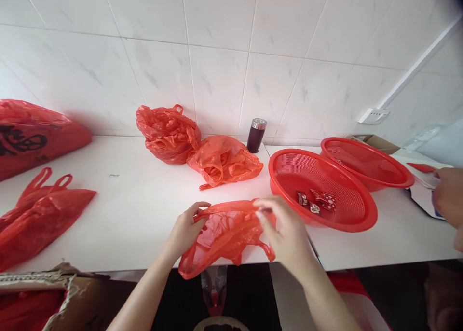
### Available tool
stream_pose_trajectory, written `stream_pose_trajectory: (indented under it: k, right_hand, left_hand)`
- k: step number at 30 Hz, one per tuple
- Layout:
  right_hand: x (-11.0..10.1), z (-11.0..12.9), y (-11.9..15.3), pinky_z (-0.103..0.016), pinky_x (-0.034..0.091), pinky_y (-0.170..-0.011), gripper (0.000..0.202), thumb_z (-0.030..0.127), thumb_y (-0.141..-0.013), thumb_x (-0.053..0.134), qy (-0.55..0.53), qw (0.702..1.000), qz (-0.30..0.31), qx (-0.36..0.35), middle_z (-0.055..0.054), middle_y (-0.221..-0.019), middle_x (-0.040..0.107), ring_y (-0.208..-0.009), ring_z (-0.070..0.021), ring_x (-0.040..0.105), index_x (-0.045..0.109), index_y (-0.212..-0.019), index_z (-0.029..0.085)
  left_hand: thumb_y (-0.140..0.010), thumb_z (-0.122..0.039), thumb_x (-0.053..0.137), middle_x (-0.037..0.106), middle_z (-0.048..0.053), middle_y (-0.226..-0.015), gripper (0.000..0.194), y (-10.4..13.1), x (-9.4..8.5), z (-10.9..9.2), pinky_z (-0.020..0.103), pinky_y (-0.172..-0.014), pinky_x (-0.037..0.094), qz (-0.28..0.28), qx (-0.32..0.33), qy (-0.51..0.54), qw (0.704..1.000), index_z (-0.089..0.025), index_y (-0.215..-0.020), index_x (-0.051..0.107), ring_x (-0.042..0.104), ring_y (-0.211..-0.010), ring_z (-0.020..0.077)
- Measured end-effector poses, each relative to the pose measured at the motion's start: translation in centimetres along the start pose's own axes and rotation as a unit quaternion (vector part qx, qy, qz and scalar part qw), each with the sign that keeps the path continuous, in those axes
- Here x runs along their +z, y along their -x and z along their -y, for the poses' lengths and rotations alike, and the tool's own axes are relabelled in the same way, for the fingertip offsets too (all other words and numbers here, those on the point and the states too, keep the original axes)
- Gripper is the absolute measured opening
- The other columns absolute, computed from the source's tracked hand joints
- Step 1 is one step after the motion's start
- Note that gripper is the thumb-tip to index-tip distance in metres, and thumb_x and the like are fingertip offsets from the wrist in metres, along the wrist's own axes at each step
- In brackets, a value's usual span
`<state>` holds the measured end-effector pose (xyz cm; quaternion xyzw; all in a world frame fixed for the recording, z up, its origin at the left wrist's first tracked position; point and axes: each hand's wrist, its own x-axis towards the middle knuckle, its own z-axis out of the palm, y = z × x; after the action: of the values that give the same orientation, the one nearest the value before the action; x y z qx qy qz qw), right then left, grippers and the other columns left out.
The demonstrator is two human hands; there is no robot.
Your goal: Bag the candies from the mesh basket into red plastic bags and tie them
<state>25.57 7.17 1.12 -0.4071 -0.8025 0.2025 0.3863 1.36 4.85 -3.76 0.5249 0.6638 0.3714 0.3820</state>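
Note:
A thin red plastic bag (224, 232) is stretched between my two hands at the table's front edge, its mouth spread apart. My left hand (188, 227) is closed on the left side of the rim, thumb and fingers pinching the film. On the right side, my right hand (282, 229) pinches the rim, slightly blurred. One loop of the bag hangs over the front edge. Close to my right hand stands a red plastic basket (347, 196) with several wrapped sweets (314, 203) at its bottom.
Filled red bags (168, 135) lie by the tiled wall, beside a dark thermos (256, 137). More red bags (47, 210) are at the left. A second red basket (369, 162) stands at the right, near another person's hand (450, 196). A cardboard box (87, 297) sits at the lower left.

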Motion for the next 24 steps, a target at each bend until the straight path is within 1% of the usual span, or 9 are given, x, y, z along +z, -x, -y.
stream_pose_trajectory:
  k: [2, 5, 7, 9, 11, 14, 19, 22, 24]
  right_hand:
    - [2.0, 1.3, 0.0, -0.03, 0.048, -0.083, 0.02, 0.019, -0.094, 0.043, 0.012, 0.997, 0.06, -0.038, -0.005, -0.099, 0.066, -0.093, -0.0167, 0.061, 0.06, -0.104, 0.024]
    - [3.9, 0.3, 0.2, -0.038, 0.047, -0.086, 0.018, 0.019, -0.088, 0.052, 0.14, 0.967, 0.214, -0.018, -0.008, -0.095, 0.069, -0.094, -0.0236, 0.063, 0.064, -0.1, 0.02]
    - [3.6, -1.2, 0.6, -0.043, 0.044, -0.09, 0.021, 0.017, -0.079, 0.06, 0.203, 0.925, 0.321, 0.008, -0.01, -0.097, 0.07, -0.099, -0.0286, 0.062, 0.067, -0.099, 0.018]
    - [2.4, -2.4, 0.9, -0.042, 0.043, -0.093, 0.033, 0.012, -0.074, 0.06, 0.207, 0.897, 0.39, 0.021, -0.01, -0.107, 0.069, -0.105, -0.0285, 0.061, 0.067, -0.106, 0.019]
    - [1.1, -2.6, 1.0, -0.039, 0.043, -0.095, 0.047, 0.008, -0.074, 0.057, 0.193, 0.897, 0.397, 0.027, -0.009, -0.119, 0.064, -0.111, -0.0262, 0.059, 0.062, -0.118, 0.022]
    - [0.3, -1.8, 0.4, -0.039, 0.042, -0.097, 0.046, 0.013, -0.078, 0.058, 0.175, 0.917, 0.357, 0.036, -0.008, -0.126, 0.061, -0.115, -0.0253, 0.056, 0.059, -0.123, 0.024]
    - [3.0, -0.9, -0.7, -0.033, 0.045, -0.086, 0.029, 0.014, -0.09, 0.044, 0.144, 0.952, 0.27, -0.008, -0.004, -0.104, 0.068, -0.098, -0.0187, 0.061, 0.064, -0.109, 0.024]
    - [5.2, -1.3, -1.1, -0.041, 0.042, -0.094, 0.028, 0.012, -0.086, 0.049, 0.197, 0.939, 0.282, -0.022, -0.01, -0.112, 0.064, -0.108, -0.025, 0.057, 0.065, -0.107, 0.02]
    - [6.2, -1.5, -1.2, -0.054, 0.032, -0.102, 0.039, 0.018, -0.08, 0.06, 0.227, 0.923, 0.31, 0.011, -0.017, -0.137, 0.047, -0.127, -0.0375, 0.041, 0.061, -0.118, 0.019]
  left_hand:
    - [-0.078, -0.025, 0.049, 0.064, 0.0, -0.079, 0.037, 0.2, 0.5, -0.5, 0.027, -0.065, 0.048, 0.003, 0.014, 0.025, 1.0, -0.021, -0.114, 0.056, 0.06, -0.063, 0.0141]
    - [-0.078, -0.028, 0.052, 0.063, -0.001, -0.074, 0.037, 0.3, -0.6, -0.6, 0.025, -0.061, 0.046, 0.007, 0.015, 0.075, 0.997, -0.02, -0.114, 0.056, 0.059, -0.061, 0.0131]
    - [-0.076, -0.032, 0.057, 0.064, -0.001, -0.073, 0.04, 0.3, -2.4, 0.0, 0.023, -0.055, 0.045, -0.015, -0.013, 0.134, 0.991, -0.02, -0.114, 0.055, 0.057, -0.056, 0.0121]
    - [-0.074, -0.036, 0.062, 0.064, -0.001, -0.071, 0.044, 0.1, -4.3, 0.9, 0.022, -0.05, 0.043, -0.048, -0.043, 0.2, 0.978, -0.021, -0.114, 0.053, 0.056, -0.053, 0.0121]
    - [-0.071, -0.039, 0.066, 0.064, -0.001, -0.069, 0.046, -0.1, -5.4, 1.7, 0.021, -0.048, 0.043, -0.064, -0.06, 0.23, 0.969, -0.021, -0.112, 0.052, 0.057, -0.053, 0.0128]
    - [-0.071, -0.043, 0.068, 0.066, 0.001, -0.073, 0.046, -0.4, -4.9, 2.1, 0.023, -0.051, 0.046, -0.064, -0.071, 0.202, 0.975, -0.02, -0.109, 0.055, 0.06, -0.059, 0.0149]
    - [-0.075, -0.048, 0.065, 0.064, 0.009, -0.107, 0.058, -0.1, -2.0, 1.4, 0.034, -0.066, 0.054, -0.049, -0.026, 0.159, 0.986, -0.022, -0.124, 0.048, 0.066, -0.083, 0.0225]
    - [-0.077, -0.043, 0.064, 0.049, 0.013, -0.133, 0.055, 0.9, -0.2, 0.9, 0.045, -0.089, 0.05, -0.194, 0.085, 0.04, 0.977, -0.024, -0.125, 0.047, 0.058, -0.111, 0.0278]
    - [-0.079, -0.038, 0.063, 0.04, 0.013, -0.141, 0.037, 1.9, 1.1, 0.5, 0.049, -0.102, 0.039, -0.293, 0.178, -0.088, 0.935, -0.024, -0.112, 0.057, 0.043, -0.127, 0.0308]
